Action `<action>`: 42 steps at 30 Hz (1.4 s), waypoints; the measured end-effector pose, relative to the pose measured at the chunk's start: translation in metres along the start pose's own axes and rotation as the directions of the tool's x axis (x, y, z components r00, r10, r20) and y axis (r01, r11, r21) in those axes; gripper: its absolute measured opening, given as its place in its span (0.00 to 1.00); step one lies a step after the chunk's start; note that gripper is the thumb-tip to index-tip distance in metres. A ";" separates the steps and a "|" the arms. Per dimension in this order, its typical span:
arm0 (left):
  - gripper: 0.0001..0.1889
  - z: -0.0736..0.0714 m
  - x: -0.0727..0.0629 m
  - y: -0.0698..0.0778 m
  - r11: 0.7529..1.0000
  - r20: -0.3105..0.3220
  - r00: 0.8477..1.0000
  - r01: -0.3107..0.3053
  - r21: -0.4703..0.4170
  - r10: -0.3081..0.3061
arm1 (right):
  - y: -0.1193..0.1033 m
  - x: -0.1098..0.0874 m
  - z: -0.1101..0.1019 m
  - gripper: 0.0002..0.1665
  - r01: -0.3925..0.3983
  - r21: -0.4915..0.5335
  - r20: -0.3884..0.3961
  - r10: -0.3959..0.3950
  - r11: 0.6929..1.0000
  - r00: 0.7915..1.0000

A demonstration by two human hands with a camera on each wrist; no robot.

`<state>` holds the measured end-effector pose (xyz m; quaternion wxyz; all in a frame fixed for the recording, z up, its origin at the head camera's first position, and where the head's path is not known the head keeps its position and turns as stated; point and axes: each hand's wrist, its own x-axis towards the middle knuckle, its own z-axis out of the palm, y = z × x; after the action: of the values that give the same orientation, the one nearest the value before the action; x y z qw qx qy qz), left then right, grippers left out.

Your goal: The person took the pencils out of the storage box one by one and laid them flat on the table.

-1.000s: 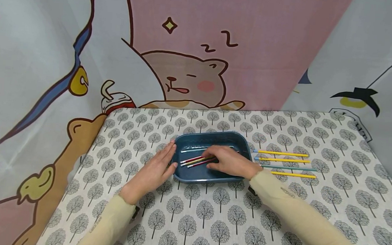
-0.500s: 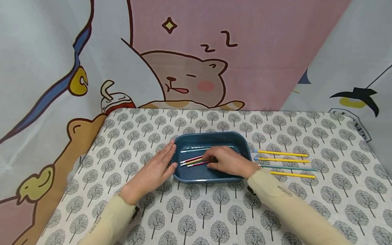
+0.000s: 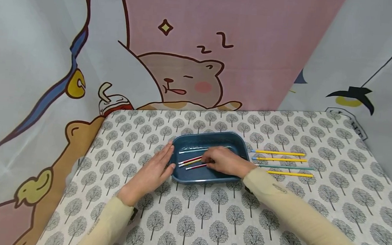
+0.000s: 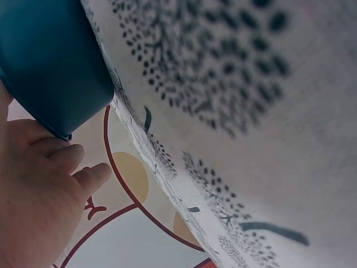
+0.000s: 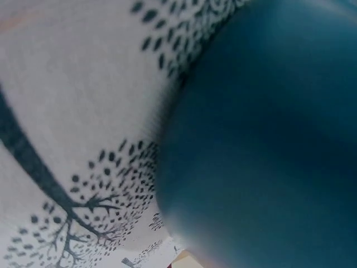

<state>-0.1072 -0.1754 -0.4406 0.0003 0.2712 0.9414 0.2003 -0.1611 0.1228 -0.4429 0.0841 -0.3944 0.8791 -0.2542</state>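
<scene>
A dark blue rectangular bin (image 3: 195,181) sits mid-table with several pencils in it. My left hand (image 3: 148,177) rests against the bin's left end, fingers straight; the left wrist view shows that hand (image 4: 42,190) beside the bin's outer wall (image 4: 61,61). My right hand (image 3: 225,161) reaches inside over the right end and pinches a dark red pencil (image 3: 196,167) by thumb and fingers, which cover its far part. Just left of that hand lie another red pencil (image 3: 188,160) and a yellow one (image 3: 190,162). Toward the back lies a teal pencil (image 3: 192,150).
Right of the bin, several pencils lie in a near-parallel row: yellow pencils (image 3: 280,153) and a teal one (image 3: 284,167). A tree-print cloth (image 3: 204,213) covers the table. Cartoon-print curtains (image 3: 254,47) stand behind and at the sides. The bin's wall (image 5: 268,139) fills much of the right wrist view.
The red pencil at my right fingers has turned to a flatter angle and lies slightly apart from the others. My left hand stays at the bin. The head view has shifted slightly.
</scene>
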 end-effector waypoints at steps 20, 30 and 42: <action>0.34 -0.001 -0.002 -0.002 0.999 0.003 1.000 0.028 -0.022 -0.028 | -0.003 0.004 0.001 0.09 0.027 -0.019 0.015 -0.027 0.999 1.000; 0.35 -0.003 -0.002 -0.001 0.999 0.006 1.000 0.018 -0.027 -0.018 | -0.003 0.004 -0.004 0.08 0.001 0.003 -0.021 -0.001 1.000 1.000; 0.35 -0.001 -0.001 0.001 1.000 0.016 1.000 0.017 -0.024 -0.017 | -0.009 -0.009 -0.016 0.09 -0.031 0.031 -0.071 0.033 0.999 0.997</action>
<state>-0.1055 -0.1755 -0.4392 0.0128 0.2649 0.9412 0.2094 -0.1542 0.1305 -0.4249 0.0624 -0.3694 0.8839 -0.2798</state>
